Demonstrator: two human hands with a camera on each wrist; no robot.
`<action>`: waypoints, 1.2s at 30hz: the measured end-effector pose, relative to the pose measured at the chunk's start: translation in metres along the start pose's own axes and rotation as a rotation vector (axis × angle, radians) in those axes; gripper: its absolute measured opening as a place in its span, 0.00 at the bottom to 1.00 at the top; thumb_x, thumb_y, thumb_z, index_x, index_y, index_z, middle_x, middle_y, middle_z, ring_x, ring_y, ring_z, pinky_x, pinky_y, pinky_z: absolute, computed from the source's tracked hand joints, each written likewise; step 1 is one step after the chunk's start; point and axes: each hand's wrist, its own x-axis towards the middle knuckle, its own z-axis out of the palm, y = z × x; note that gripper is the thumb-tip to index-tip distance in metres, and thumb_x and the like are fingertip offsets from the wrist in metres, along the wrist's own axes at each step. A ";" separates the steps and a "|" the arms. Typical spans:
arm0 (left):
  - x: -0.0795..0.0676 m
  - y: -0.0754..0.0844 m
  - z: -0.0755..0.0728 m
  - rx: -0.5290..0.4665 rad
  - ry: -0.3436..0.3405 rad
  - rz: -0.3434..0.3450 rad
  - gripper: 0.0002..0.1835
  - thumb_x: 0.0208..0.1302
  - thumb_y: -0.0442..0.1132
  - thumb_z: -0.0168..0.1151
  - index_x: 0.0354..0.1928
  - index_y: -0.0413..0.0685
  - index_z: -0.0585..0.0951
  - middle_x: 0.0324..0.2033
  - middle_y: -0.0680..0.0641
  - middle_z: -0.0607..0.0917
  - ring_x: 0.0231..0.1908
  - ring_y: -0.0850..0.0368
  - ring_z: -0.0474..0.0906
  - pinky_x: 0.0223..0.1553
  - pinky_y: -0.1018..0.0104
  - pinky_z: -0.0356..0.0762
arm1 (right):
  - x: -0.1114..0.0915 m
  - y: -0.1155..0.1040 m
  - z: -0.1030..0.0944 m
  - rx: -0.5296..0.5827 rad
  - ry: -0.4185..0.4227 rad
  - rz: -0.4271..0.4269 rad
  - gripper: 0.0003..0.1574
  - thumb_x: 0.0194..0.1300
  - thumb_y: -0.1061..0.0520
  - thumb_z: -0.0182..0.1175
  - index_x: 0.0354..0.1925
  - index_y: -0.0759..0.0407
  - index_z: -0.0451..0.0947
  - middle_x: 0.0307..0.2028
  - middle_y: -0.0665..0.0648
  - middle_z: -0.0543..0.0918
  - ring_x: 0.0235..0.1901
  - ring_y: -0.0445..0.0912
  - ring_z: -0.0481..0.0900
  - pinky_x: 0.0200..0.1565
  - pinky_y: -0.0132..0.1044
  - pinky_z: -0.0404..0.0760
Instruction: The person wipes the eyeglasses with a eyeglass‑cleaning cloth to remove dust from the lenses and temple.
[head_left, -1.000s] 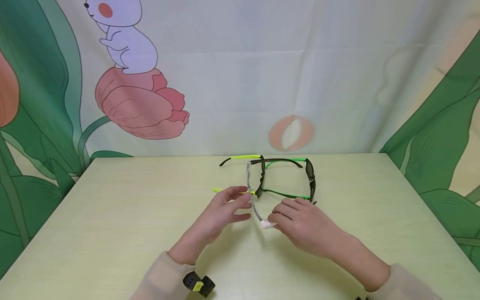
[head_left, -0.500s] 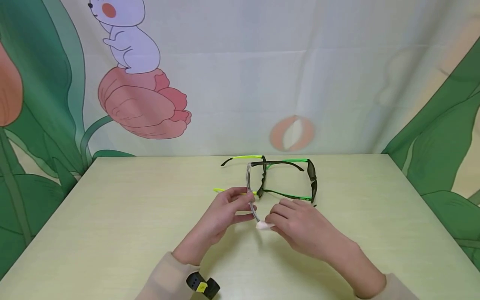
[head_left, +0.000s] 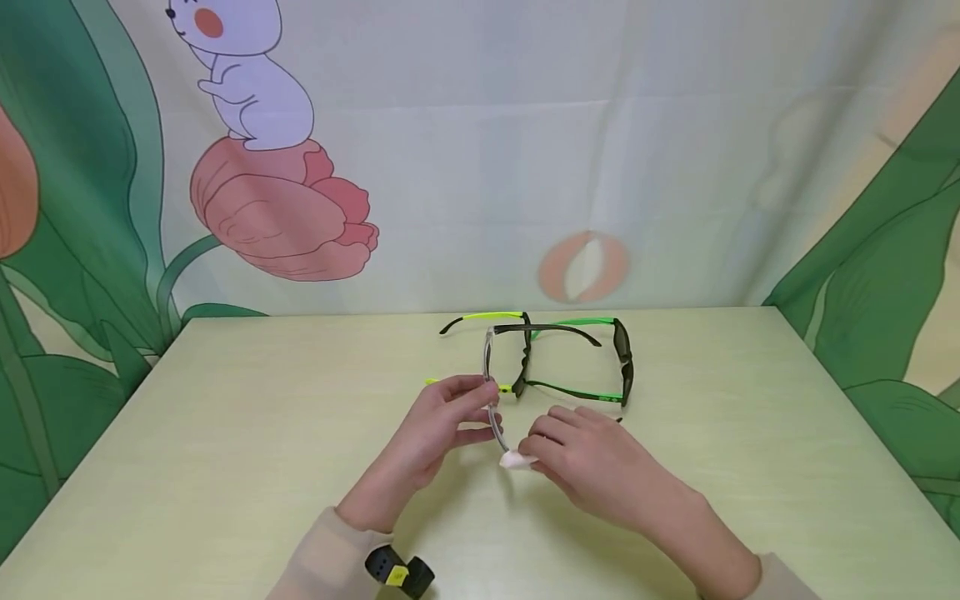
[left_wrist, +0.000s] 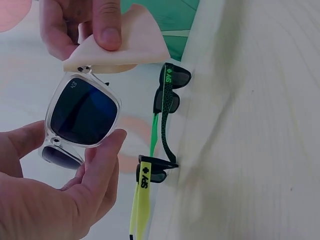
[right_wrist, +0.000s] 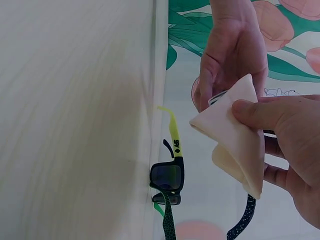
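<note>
In front of the person, the left hand [head_left: 438, 429] pinches a pair of sunglasses with a clear frame [left_wrist: 118, 102] and dark lenses near the bridge. The glasses are held up above the table, one dark temple [head_left: 555, 328] unfolded and pointing away to the right. In the head view the right hand [head_left: 600, 462] grips a folded cream cloth [right_wrist: 235, 132]. That cloth [left_wrist: 137, 42] is pinched over the outer end of the frame, by the near lens, and covers the hinge there. Part of the other temple [right_wrist: 243, 217] emerges below the cloth in the right wrist view.
Two more pairs of sunglasses stand with temples unfolded on the pale table [head_left: 247, 442] behind the hands. One has yellow temples [head_left: 491, 315], the other green and black ones [head_left: 570, 390]. A printed curtain [head_left: 450, 167] hangs along the table's back edge.
Both hands, with the clear-framed sunglasses and the cloth, have shifted slightly left and toward the person. The cloth stays at the frame's near end. The two standing pairs have not moved.
</note>
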 end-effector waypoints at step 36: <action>-0.002 0.010 -0.018 -0.008 0.027 -0.012 0.25 0.74 0.37 0.62 0.64 0.26 0.70 0.47 0.38 0.82 0.38 0.53 0.83 0.48 0.52 0.86 | -0.017 0.032 -0.014 0.156 0.010 0.147 0.13 0.52 0.65 0.80 0.37 0.54 0.90 0.34 0.45 0.87 0.36 0.41 0.81 0.36 0.32 0.84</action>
